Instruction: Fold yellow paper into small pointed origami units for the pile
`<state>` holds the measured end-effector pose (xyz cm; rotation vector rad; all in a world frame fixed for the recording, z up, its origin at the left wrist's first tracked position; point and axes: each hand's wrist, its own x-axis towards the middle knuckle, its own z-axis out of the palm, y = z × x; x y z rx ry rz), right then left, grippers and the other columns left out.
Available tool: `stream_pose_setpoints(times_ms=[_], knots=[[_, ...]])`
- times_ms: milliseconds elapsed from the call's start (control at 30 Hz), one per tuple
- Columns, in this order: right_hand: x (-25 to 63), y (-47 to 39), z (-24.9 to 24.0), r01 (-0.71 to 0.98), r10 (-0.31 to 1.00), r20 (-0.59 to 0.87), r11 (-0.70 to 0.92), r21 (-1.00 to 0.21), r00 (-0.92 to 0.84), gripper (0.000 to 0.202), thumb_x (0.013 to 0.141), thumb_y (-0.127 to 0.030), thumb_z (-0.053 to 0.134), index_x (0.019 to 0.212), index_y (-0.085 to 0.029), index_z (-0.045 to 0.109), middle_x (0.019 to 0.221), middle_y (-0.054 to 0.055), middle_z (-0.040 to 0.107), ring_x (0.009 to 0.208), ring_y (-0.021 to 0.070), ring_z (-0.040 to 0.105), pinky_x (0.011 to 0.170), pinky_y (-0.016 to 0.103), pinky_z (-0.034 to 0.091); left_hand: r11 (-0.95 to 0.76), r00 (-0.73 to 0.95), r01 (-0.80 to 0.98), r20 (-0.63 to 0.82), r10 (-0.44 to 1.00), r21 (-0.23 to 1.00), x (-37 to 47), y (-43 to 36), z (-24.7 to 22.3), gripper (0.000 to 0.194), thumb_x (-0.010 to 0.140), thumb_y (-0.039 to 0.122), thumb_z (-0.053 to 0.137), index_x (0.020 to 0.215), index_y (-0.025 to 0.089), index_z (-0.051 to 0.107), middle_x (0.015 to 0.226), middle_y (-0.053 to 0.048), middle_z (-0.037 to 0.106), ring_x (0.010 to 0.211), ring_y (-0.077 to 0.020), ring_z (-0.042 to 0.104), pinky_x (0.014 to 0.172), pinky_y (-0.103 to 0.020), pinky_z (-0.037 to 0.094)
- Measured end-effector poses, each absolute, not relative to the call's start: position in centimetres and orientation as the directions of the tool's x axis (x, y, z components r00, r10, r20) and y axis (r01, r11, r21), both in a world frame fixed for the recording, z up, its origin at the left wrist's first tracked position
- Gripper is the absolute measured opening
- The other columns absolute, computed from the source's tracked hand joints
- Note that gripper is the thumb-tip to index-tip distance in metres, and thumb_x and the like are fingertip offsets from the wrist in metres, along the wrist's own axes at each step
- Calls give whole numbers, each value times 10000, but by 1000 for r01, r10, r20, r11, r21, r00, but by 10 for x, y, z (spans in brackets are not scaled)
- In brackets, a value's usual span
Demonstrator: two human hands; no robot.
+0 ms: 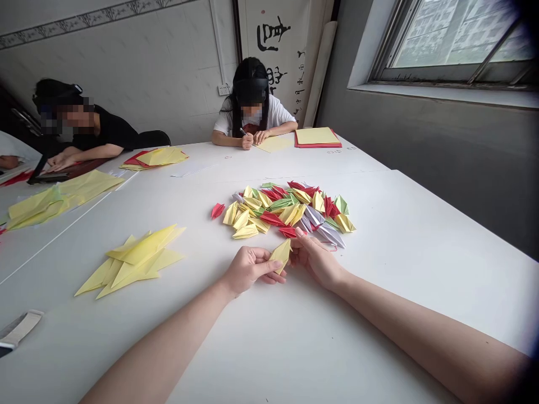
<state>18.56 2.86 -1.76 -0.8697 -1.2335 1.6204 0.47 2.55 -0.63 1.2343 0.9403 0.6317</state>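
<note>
Between the thumb and fingers of my left hand is a small folded yellow paper, its pointed tip turned up and to the right. My right hand is at the right side of that paper, its fingers bent near the tip; whether they pinch it is hard to make out. Just beyond both hands lies a pile of folded paper pieces in red, yellow, green and pale purple. A single red folded piece sits left of the pile.
Larger folded yellow sheets lie on the white table at the left. Farther back are yellow and red paper stacks. One person writes across the table; another sits at the far left. A strap-like object is at the left edge.
</note>
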Motion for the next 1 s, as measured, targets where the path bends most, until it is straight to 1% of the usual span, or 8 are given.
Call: stream_pose_setpoints(times_ms=[133,267,367,433,567,800,933,1000], knots=[[185,29,-18,-226,923,-7,-102,-969,-384,555,889,-615,377,706,-152,621,650,46,559,597,153,469,585,298,371,245,462,14,-223,858,969,5,28,-9,326,730,446,704,804,129,691,789,-96,731,702,-193,704,617,-245,509],[187,29,-17,-175,935,3,-63,-983,-354,511,886,-594,411,861,-151,665,657,35,564,596,149,476,586,294,385,208,327,-142,-153,933,968,7,31,-13,357,773,496,639,837,149,691,861,-79,727,733,-171,689,646,-249,508],[187,29,-16,-78,943,15,-12,-997,-332,441,854,-569,500,858,-160,664,629,17,556,592,144,475,581,287,397,145,219,-177,-105,970,974,9,31,-16,320,752,475,668,788,158,696,810,-48,716,719,-145,663,674,-248,509],[187,29,-16,-14,940,42,39,-999,-338,375,815,-532,588,853,-165,659,687,22,587,606,135,476,577,276,398,131,184,-173,-98,978,976,11,31,-16,284,707,435,723,760,157,703,762,-31,707,727,-135,651,711,-250,508],[185,28,-16,49,937,51,72,-996,-347,342,783,-496,642,831,-159,663,762,40,637,607,126,468,557,265,381,179,213,-147,-146,966,973,11,30,-15,285,624,361,800,786,146,710,772,-32,714,775,-154,668,734,-261,507],[188,30,-14,3,904,43,48,-999,-426,344,782,-496,638,762,-153,633,718,31,610,637,135,496,604,275,397,177,318,-87,-141,938,980,7,31,-15,275,662,385,774,781,150,695,759,-34,709,724,-169,688,671,-261,509],[187,30,-14,51,920,56,83,-995,-389,344,801,-498,610,760,-157,614,704,23,590,610,129,483,567,265,383,161,286,-100,-127,950,982,8,32,-17,269,666,389,769,756,149,686,757,-31,700,742,-168,685,695,-266,510],[185,28,-15,117,930,54,103,-988,-363,333,811,-493,595,756,-164,598,666,9,565,573,123,461,525,257,357,140,245,-120,-107,964,983,9,31,-17,270,661,370,774,807,157,693,794,-31,706,743,-161,680,708,-270,510]])
